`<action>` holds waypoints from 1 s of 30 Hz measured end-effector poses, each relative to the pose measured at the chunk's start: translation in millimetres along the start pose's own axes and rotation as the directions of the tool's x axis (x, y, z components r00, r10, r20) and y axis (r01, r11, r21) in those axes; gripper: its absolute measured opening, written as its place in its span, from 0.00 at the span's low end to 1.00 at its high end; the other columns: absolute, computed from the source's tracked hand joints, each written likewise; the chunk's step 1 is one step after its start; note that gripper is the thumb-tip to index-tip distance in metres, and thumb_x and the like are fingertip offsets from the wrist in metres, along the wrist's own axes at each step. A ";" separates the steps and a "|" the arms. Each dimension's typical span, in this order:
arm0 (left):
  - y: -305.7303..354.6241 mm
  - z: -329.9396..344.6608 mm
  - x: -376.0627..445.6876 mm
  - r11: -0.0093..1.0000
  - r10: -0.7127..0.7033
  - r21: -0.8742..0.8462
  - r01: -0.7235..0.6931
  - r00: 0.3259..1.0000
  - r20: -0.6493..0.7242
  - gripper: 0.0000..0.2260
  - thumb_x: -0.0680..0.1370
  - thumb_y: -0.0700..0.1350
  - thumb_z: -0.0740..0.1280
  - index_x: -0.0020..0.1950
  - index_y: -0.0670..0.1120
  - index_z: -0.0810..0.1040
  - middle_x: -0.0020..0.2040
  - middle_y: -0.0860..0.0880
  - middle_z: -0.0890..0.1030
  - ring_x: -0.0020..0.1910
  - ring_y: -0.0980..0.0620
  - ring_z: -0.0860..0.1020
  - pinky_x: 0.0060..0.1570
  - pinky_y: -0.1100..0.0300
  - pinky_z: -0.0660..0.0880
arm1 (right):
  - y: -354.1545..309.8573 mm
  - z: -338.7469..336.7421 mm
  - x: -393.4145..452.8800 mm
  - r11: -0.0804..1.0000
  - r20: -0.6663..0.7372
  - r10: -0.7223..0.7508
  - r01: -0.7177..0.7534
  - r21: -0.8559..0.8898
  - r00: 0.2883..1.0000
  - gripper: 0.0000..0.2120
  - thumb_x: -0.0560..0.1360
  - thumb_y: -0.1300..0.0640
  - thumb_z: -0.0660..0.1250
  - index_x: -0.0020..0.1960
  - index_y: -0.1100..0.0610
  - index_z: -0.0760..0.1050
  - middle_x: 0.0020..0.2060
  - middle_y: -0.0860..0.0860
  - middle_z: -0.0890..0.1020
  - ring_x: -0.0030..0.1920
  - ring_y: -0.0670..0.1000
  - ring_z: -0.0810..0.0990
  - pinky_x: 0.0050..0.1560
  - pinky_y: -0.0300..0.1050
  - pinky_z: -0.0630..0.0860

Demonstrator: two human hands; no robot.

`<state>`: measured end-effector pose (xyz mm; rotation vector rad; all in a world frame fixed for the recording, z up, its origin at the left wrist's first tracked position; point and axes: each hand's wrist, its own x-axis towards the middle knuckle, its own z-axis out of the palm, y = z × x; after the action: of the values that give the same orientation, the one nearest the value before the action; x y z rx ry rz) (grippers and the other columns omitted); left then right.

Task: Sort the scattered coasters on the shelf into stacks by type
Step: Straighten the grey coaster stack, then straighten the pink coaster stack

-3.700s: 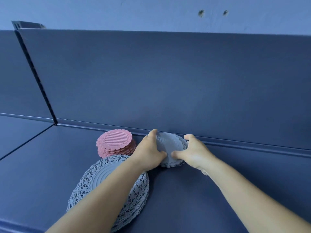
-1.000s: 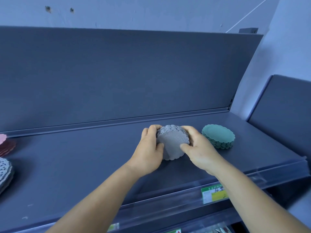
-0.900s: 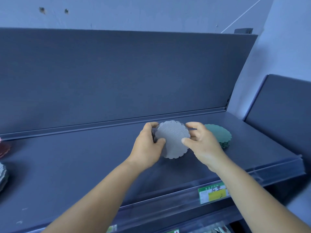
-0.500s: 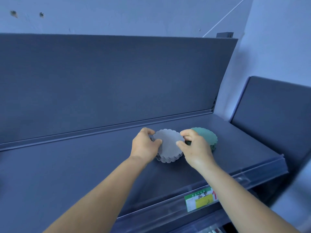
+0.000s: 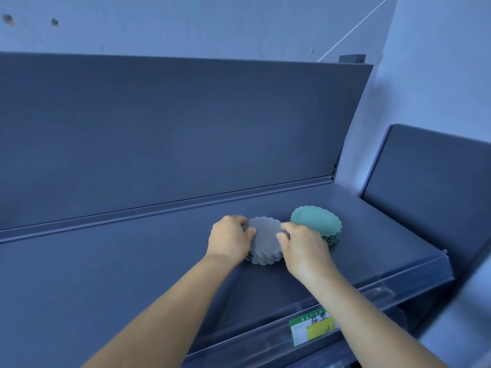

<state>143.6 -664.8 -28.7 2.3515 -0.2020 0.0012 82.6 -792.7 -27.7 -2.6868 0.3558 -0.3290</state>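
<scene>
**Grey stack set down beside the green one**

Half a second earlier you held the grey coasters (image 5: 264,240) slightly higher and closer to the green coasters (image 5: 316,226); at this moment the grey pile sat flat on the shelf (image 5: 132,261), just beside the green pile, which lay at about two o'clock from it. Your left hand (image 5: 230,241) cupped the pile's nine o'clock side and your right hand (image 5: 300,247) its three o'clock side, both still grasping the stack, thumbs over the top coaster.

To finish this step well, you probably needed to square the pile before letting go: the lower scalloped edges at six o'clock looked slightly fanned out, so a light squeeze from both sides would have lined them up. You would have done well to keep a clear gap from the green pile so the two types stayed separate, and to lift your thumbs straight up so the top coaster did not slide.

Your right hand covered the gap between the two piles, so whether they touched could not be told. The number of coasters in each was unreadable, and the price tag (image 5: 310,328) at five o'clock was too blurred to read.
</scene>
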 end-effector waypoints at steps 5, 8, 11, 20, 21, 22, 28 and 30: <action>5.2 -4.1 -3.2 0.982 0.058 0.178 -0.063 0.998 0.034 0.09 0.79 0.47 0.59 0.50 0.43 0.76 0.47 0.46 0.74 0.49 0.45 0.72 0.40 0.58 0.68 | -0.4 -5.5 -1.9 0.989 0.061 -0.038 0.046 -0.143 0.997 0.17 0.81 0.51 0.54 0.65 0.56 0.71 0.60 0.54 0.72 0.60 0.56 0.71 0.53 0.48 0.71; 6.9 -9.6 -12.4 0.945 0.125 0.298 -0.133 0.991 0.048 0.07 0.80 0.44 0.56 0.47 0.43 0.70 0.47 0.46 0.70 0.47 0.46 0.69 0.42 0.56 0.69 | -2.3 -13.5 -4.3 0.974 0.057 -0.111 0.120 -0.190 0.992 0.19 0.81 0.49 0.53 0.69 0.54 0.66 0.65 0.51 0.68 0.65 0.54 0.65 0.61 0.46 0.67; 1.8 -19.6 -24.0 0.911 0.158 0.381 -0.158 0.987 0.032 0.04 0.81 0.44 0.56 0.47 0.46 0.66 0.46 0.47 0.69 0.48 0.47 0.68 0.42 0.56 0.69 | -9.3 -16.6 -8.1 0.955 0.082 -0.218 0.230 -0.190 0.973 0.23 0.81 0.48 0.52 0.74 0.52 0.58 0.71 0.48 0.63 0.69 0.52 0.61 0.68 0.45 0.61; -46.6 -76.9 -73.2 0.827 0.079 0.561 -0.034 0.995 -0.056 0.18 0.81 0.50 0.56 0.70 0.46 0.64 0.64 0.49 0.71 0.63 0.48 0.68 0.55 0.55 0.71 | -65.4 1.1 -25.4 0.875 0.238 -0.456 0.480 -0.055 0.858 0.24 0.81 0.46 0.53 0.75 0.52 0.55 0.73 0.45 0.60 0.74 0.49 0.56 0.72 0.42 0.53; -53.4 -85.4 -78.7 0.821 0.067 0.571 -0.016 0.995 -0.069 0.18 0.81 0.51 0.56 0.70 0.47 0.64 0.64 0.49 0.71 0.64 0.48 0.68 0.56 0.55 0.71 | -74.4 4.4 -28.7 0.866 0.249 -0.475 0.498 -0.039 0.844 0.25 0.81 0.46 0.53 0.75 0.52 0.54 0.74 0.45 0.60 0.74 0.49 0.56 0.72 0.42 0.53; -60.7 -94.1 -83.7 0.816 0.058 0.578 0.000 0.995 -0.083 0.18 0.81 0.51 0.56 0.70 0.47 0.64 0.64 0.49 0.71 0.64 0.48 0.68 0.57 0.56 0.71 | -83.8 8.3 -32.0 0.856 0.261 -0.493 0.517 -0.029 0.830 0.26 0.81 0.46 0.52 0.75 0.52 0.54 0.74 0.45 0.59 0.75 0.48 0.55 0.73 0.43 0.53; -113.4 -154.2 -108.8 0.803 0.020 0.590 0.081 0.986 -0.163 0.19 0.80 0.52 0.57 0.70 0.48 0.64 0.66 0.50 0.70 0.64 0.49 0.68 0.58 0.56 0.69 | -155.6 35.8 -51.7 0.791 0.322 -0.584 0.611 0.021 0.745 0.28 0.81 0.44 0.53 0.77 0.51 0.50 0.76 0.44 0.55 0.76 0.48 0.51 0.74 0.45 0.50; -135.6 -176.5 -115.9 0.797 0.015 0.596 0.095 0.984 -0.176 0.20 0.80 0.53 0.57 0.70 0.48 0.64 0.66 0.50 0.70 0.64 0.48 0.68 0.59 0.56 0.69 | -184.8 46.0 -59.6 0.778 0.332 -0.601 0.627 0.037 0.727 0.28 0.81 0.44 0.53 0.77 0.51 0.50 0.76 0.44 0.54 0.76 0.48 0.51 0.75 0.45 0.50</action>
<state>59.4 -429.5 -5.6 2.9789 -0.0666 0.2913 76.0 -595.1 -0.7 -2.7946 -0.6644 -0.0379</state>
